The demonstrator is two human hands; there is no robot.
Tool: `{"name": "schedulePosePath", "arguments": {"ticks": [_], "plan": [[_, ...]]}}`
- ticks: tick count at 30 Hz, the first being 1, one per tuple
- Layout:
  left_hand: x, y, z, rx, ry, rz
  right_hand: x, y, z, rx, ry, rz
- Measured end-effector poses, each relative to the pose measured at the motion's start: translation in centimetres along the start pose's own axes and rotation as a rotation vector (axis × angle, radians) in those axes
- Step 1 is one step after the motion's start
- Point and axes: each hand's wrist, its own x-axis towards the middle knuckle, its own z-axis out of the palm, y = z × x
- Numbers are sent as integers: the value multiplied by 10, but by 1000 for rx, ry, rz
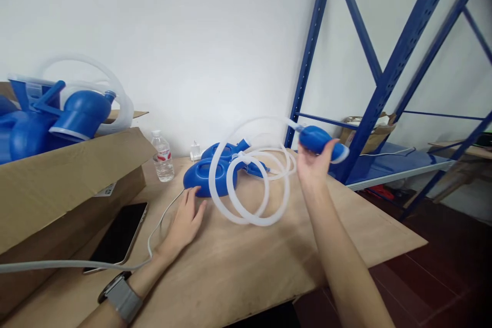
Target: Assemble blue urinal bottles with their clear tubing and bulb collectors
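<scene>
My right hand is raised over the right side of the table, its fingers closed round a blue plastic funnel with a white rim. A translucent hose leads from the funnel's narrow end and hangs in loops in front of the bottles. On the left, my left hand lies with fingers apart, the fingertips at the lower edge of a blue plastic urinal bottle with a handle opening. Behind it lies a second blue bottle, with another hose coil and a blue funnel beside it.
A cardboard box at the left holds several blue bottles and hoses. Near it are a water bottle, a black phone and a white cable. A blue metal rack stands right of the wooden table.
</scene>
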Motion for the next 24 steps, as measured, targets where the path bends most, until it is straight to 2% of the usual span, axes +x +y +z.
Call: {"name": "schedulePosePath", "arguments": {"ticks": [2, 4, 6, 8, 11, 14, 15, 19, 24], "plan": [[1, -9, 4, 61, 97, 43, 22, -14, -12, -20, 179, -177], [5, -20, 7, 100, 159, 22, 29, -22, -33, -94, 264, -235], [12, -31, 10, 98, 166, -53, 21, -23, -54, -211, 237, -185], [22, -43, 14, 22, 134, -138, 1, -19, -73, -343, 125, -135], [33, -53, 20, -165, 37, -215, -38, -5, -90, -510, -50, 54], [35, -54, 23, -210, -5, -191, -70, 10, -98, -593, -49, 347], [34, -54, 23, -210, -7, -181, -76, 14, -100, -584, -38, 399], [32, -59, 24, -295, -24, -185, -77, 21, -103, -535, 37, 513], [55, -73, 40, -352, 56, -211, -63, 15, -107, -457, 121, 718]]}}
